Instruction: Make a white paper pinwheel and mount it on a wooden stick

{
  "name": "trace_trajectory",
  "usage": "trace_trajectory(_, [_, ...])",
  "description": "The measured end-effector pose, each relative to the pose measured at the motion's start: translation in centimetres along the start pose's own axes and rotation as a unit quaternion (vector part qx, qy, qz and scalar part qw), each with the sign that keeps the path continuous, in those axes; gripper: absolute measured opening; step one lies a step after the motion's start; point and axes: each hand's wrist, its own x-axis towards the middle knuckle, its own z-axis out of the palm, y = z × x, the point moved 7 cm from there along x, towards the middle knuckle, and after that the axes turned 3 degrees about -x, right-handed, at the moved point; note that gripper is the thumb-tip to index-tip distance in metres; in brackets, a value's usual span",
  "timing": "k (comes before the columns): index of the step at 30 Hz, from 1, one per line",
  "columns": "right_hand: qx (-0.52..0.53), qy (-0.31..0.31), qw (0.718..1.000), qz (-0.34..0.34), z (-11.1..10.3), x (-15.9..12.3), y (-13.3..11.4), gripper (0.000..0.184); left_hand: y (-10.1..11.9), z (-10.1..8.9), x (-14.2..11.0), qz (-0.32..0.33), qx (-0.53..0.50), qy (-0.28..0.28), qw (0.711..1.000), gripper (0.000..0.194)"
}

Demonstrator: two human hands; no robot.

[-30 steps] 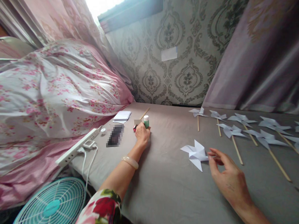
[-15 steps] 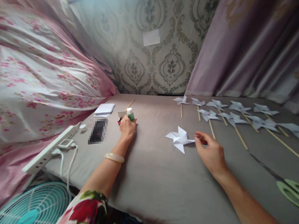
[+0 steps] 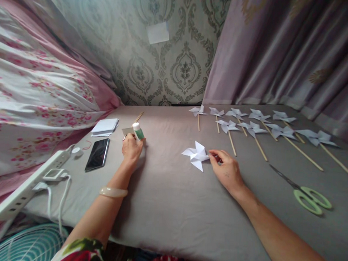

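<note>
My left hand (image 3: 131, 149) reaches to the left part of the cloth-covered surface. Its fingers and thumb are closed around the lower part of a glue stick (image 3: 138, 132) with a white cap and green body, whose base is hidden by the hand. Just behind these fingers is a small greyish card or box (image 3: 127, 130), partly covered. A white folded-paper pinwheel (image 3: 197, 157) without a stick lies at the middle. With thumb and fingertips, my right hand (image 3: 226, 170) pinches the tip of its right blade.
Several paper pinwheels on sticks (image 3: 254, 129) lie in rows at the right. Green-handled scissors (image 3: 305, 196) are nearer. On the left are a phone (image 3: 97, 155), a paper stack (image 3: 105, 127), a power strip (image 3: 35, 184) and thin sticks (image 3: 139, 116). A fan (image 3: 26, 248) stands below the edge.
The view has swung right, so everything sits further left in the picture. My left hand stays at the glue stick, my right hand at the pinwheel's blade tip.
</note>
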Motion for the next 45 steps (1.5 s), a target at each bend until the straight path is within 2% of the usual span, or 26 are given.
trace_trajectory(3, [0.001, 0.033, 0.999, 0.013, -0.4, -0.1, 0.3, 0.024, -0.8, -1.3, -0.3, 0.018, -0.02, 0.002, 1.0, 0.036])
trace_trajectory(6, [0.012, 0.061, 0.996, 0.056, -0.6, -0.4, 1.2, 0.025, -2.2, -2.8, 0.0, 0.038, -0.026, 0.021, 0.999, 0.026])
trace_trajectory(12, [0.018, 0.043, 0.991, 0.124, -0.1, -0.7, 2.9, 0.032, -5.0, -4.1, 1.5, 0.062, 0.002, 0.046, 0.997, 0.021])
trace_trajectory(16, [0.004, 0.027, 0.988, 0.15, -0.1, -0.7, 3.3, 0.035, -5.4, -3.4, 2.9, 0.093, 0.006, 0.025, 0.995, 0.021])
trace_trajectory(24, [-0.003, -0.01, 0.977, 0.212, 0.3, -0.7, 3.9, 0.04, -4.7, -1.3, 5.2, 0.164, 0.034, -0.067, 0.984, 0.022])
trace_trajectory(29, [-0.002, -0.025, 0.976, 0.218, 0.6, -0.7, 4.2, 0.041, -4.7, -0.9, 5.9, 0.172, 0.059, -0.112, 0.977, 0.026])
trace_trajectory(35, [0.007, -0.025, 0.975, 0.22, 0.7, -0.8, 4.3, 0.04, -4.6, -0.5, 6.6, 0.187, 0.064, -0.139, 0.97, 0.033])
trace_trajectory(45, [0.015, -0.033, 0.974, 0.223, 0.9, -0.8, 4.3, 0.042, -4.3, -0.1, 7.5, 0.2, -0.008, -0.221, 0.955, 0.019])
